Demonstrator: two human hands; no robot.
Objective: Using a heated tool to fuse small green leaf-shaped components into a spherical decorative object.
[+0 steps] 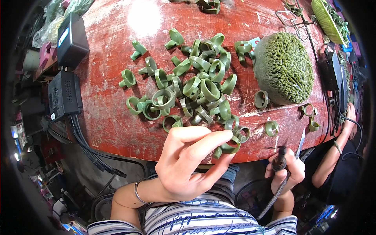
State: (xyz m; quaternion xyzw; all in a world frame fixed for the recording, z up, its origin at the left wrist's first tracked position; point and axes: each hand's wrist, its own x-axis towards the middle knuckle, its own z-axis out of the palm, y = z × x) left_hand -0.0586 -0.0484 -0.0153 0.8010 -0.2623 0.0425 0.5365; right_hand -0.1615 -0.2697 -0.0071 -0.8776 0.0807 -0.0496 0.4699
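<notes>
My left hand (192,160) is closed in a pinch at the table's near edge, thumb and fingertips on a green wax ring (231,147) with a short stub. Low at the right, my right hand (289,168) is wrapped round a dark corded wax pen (279,160), its fine tip pointing left. A narrow metal blade (300,143) also sticks up from that hand. Just beyond my left hand lies a loose heap of similar green rings (209,89), many with stubs. A few single rings (271,128) lie right of the heap.
A rough green porous block (284,68) stands on the worn red table (107,90). Black power boxes (64,94) with cables sit at the left edge. Bent wire (291,19) and a black device (333,74) are at the right, near another person's arm (333,156).
</notes>
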